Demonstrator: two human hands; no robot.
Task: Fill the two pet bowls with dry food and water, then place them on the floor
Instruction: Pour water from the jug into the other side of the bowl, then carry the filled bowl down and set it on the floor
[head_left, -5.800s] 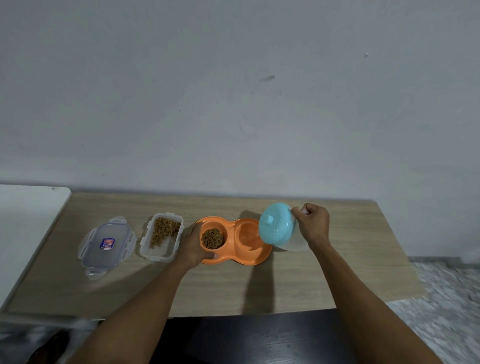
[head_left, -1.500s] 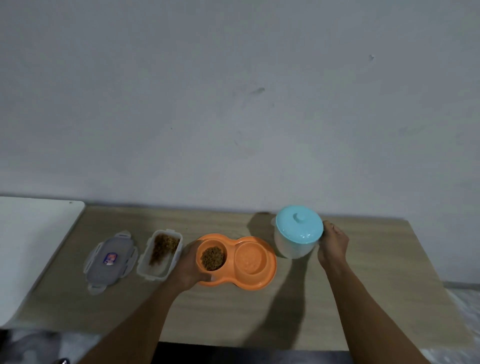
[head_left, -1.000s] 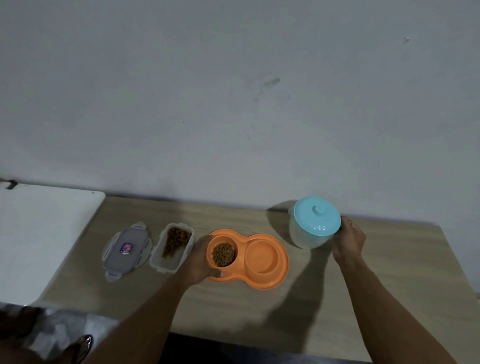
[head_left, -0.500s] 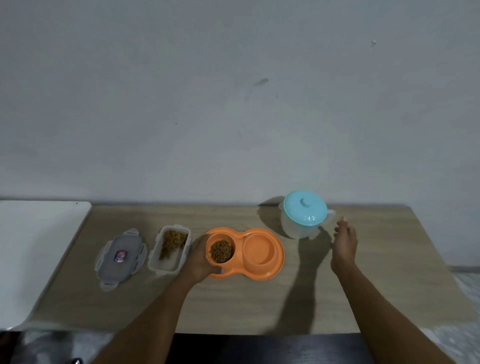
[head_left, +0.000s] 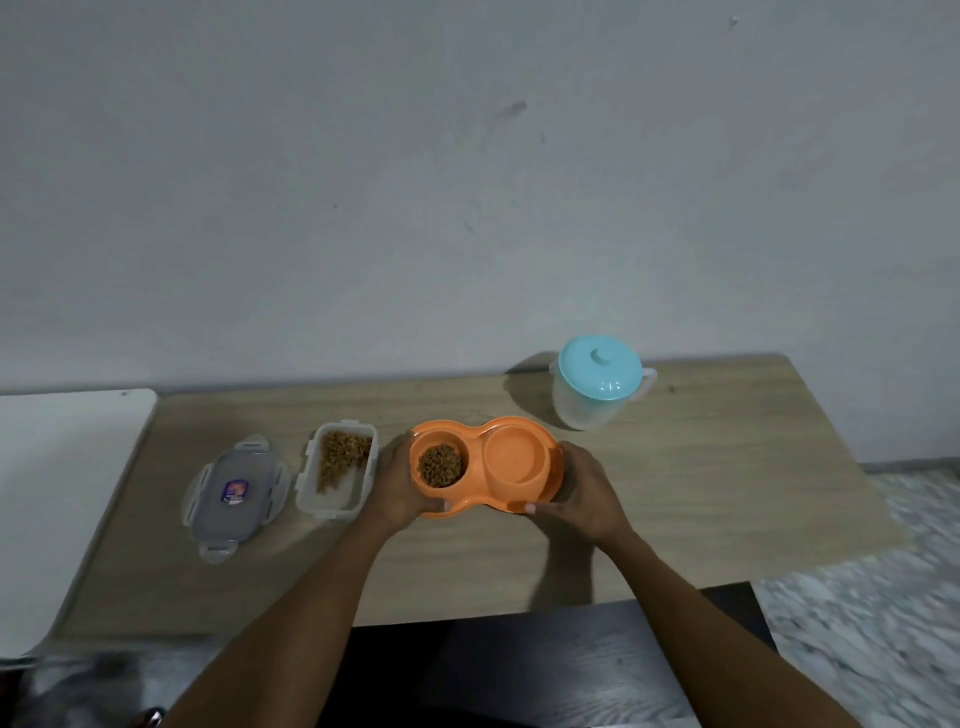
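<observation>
An orange double pet bowl (head_left: 511, 506) sits on the wooden table (head_left: 701, 493). Its left cup holds brown dry food (head_left: 440, 464); its right cup (head_left: 517, 460) looks wet, though the water is hard to make out. My left hand (head_left: 397, 483) grips the bowl's left end with the thumb on the front rim. My right hand (head_left: 582, 486) grips the right end the same way. A clear water jug with a light blue lid (head_left: 598, 382) stands upright behind and to the right, apart from both hands.
A clear food container (head_left: 337, 470) with kibble lies left of the bowl, its grey lid (head_left: 236, 488) further left. A white table (head_left: 57, 493) adjoins on the left. Speckled floor (head_left: 857, 623) shows at the right, a dark surface (head_left: 545, 670) below the table edge.
My right hand set the jug upright at the back right, let go, and moved left to grip the bowl's right end. My left hand stayed on the bowl's left end.
</observation>
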